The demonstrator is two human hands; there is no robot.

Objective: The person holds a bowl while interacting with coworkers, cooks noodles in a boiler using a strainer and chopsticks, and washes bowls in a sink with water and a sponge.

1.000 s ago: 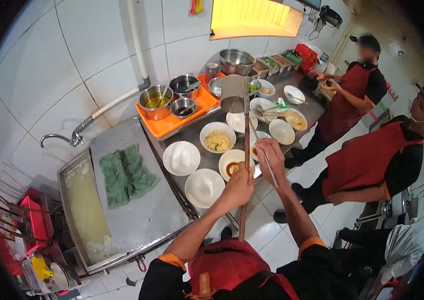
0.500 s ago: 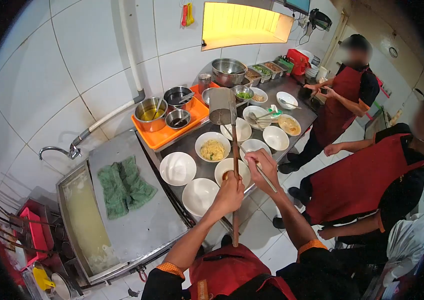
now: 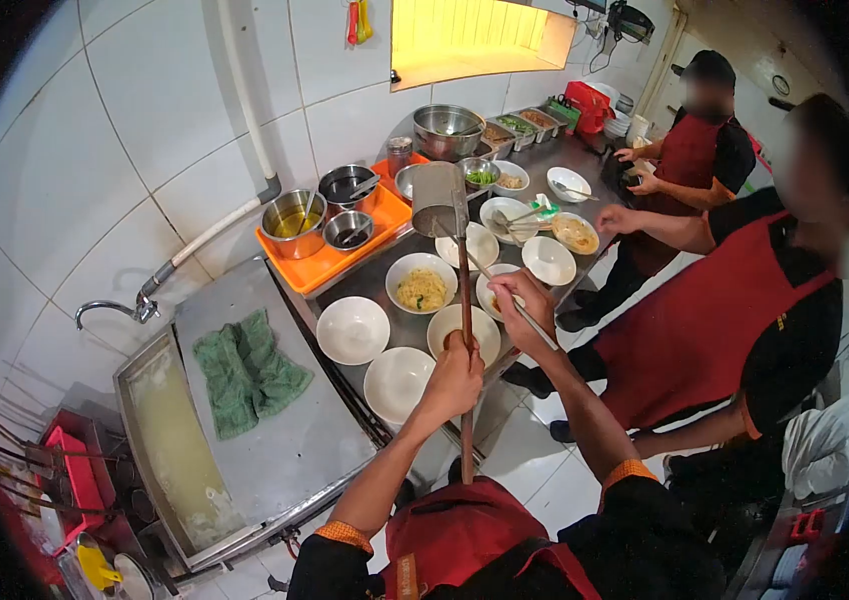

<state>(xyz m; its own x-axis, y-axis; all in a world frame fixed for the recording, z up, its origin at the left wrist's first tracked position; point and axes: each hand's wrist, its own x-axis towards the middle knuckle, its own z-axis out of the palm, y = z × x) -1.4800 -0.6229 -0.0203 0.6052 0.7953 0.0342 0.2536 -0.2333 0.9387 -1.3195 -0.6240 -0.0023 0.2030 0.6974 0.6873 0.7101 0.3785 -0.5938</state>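
My left hand (image 3: 453, 378) is closed around the long wooden handle of a metal strainer (image 3: 437, 198), whose cylindrical basket hangs over the bowls. My right hand (image 3: 525, 308) grips a pair of chopsticks (image 3: 537, 328), their far ends reaching toward the basket. What the basket holds is hidden. Behind my left hand is a white bowl with brown sauce (image 3: 480, 335), partly covered. A bowl of noodles (image 3: 422, 284) stands left of the handle. Two white bowls, one nearer the wall (image 3: 353, 331) and one nearer me (image 3: 397, 386), appear bare inside.
An orange tray (image 3: 312, 270) holds metal pots. A green cloth (image 3: 251, 372) lies on the steel cover beside a vat of cloudy liquid (image 3: 177, 455). Two people in red aprons stand at right, one (image 3: 690, 325) close by, one (image 3: 687, 170) farther back. Topping containers (image 3: 517, 130) line the wall.
The view has shifted, and both my hands and the strainer appear slightly farther left. The nearer person at right has moved closer to the counter and extended an arm toward the bowls.
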